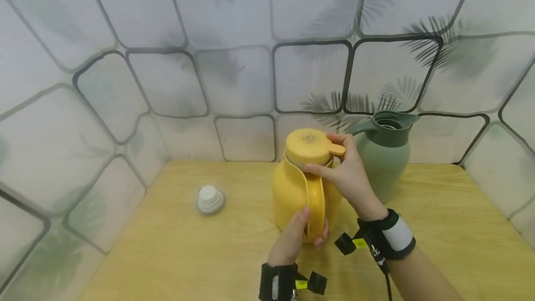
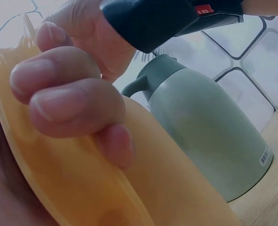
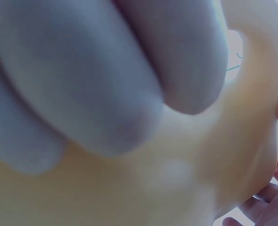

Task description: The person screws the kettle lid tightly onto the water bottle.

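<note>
A yellow thermos jug stands on the table, its round yellow lid seated at the neck and its tab pointing right. My left hand grips the jug's handle low down, and the left wrist view shows its fingers curled round that handle. Up at the top, my right hand holds the lid between thumb and fingers, the thumb at the near side. In the right wrist view, blurred fingers lie close over the yellow jug body.
Behind and right of the yellow jug stands a green jug with an open top and a spout facing right. A small white stepped stopper-like piece sits on the wooden table at left. Patterned sheeting closes the back and sides.
</note>
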`<control>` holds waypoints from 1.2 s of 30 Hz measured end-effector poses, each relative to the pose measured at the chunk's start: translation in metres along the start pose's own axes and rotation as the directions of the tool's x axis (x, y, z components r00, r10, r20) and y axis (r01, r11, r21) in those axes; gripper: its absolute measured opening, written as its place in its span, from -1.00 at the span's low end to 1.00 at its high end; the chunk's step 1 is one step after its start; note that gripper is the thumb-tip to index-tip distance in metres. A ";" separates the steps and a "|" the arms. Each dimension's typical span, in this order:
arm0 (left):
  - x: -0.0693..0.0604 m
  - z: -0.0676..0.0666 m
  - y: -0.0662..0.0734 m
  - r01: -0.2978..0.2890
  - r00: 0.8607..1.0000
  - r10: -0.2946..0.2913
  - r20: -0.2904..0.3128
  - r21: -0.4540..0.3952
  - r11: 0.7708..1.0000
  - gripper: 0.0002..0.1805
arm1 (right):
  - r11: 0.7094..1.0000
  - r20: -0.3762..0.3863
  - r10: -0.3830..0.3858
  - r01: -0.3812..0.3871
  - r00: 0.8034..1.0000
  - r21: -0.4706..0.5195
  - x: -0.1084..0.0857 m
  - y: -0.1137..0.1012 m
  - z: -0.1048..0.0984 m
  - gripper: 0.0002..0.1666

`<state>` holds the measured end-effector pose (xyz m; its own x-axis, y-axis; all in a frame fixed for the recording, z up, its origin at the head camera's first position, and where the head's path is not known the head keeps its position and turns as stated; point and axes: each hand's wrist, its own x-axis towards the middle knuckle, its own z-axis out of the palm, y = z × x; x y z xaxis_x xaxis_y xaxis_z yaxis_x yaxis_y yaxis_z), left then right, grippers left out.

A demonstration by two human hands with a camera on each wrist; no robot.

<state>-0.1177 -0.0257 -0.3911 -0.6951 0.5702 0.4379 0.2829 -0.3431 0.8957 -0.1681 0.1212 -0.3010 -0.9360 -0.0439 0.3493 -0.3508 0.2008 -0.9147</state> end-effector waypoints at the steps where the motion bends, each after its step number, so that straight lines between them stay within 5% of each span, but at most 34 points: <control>1: -0.001 0.000 0.000 0.004 1.000 -0.004 -0.001 -0.001 1.000 -0.24 | 1.000 0.006 0.008 -0.008 1.000 0.003 -0.001 0.000 0.000 -0.04; 21: 0.001 0.001 -0.001 0.015 1.000 -0.015 -0.002 -0.006 1.000 -0.20 | 0.998 0.034 0.039 -0.037 0.999 -0.059 -0.007 -0.007 -0.005 -0.09; 36: 0.000 0.000 0.000 0.031 0.999 -0.032 -0.013 -0.003 0.999 -0.18 | 0.978 0.007 -0.070 0.070 0.997 -0.196 -0.010 -0.002 -0.007 -0.23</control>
<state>-0.1171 -0.0256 -0.3914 -0.7123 0.5708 0.4084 0.2587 -0.3274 0.9088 -0.1581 0.1281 -0.3008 -0.9092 -0.0650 0.4114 -0.4031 0.3851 -0.8302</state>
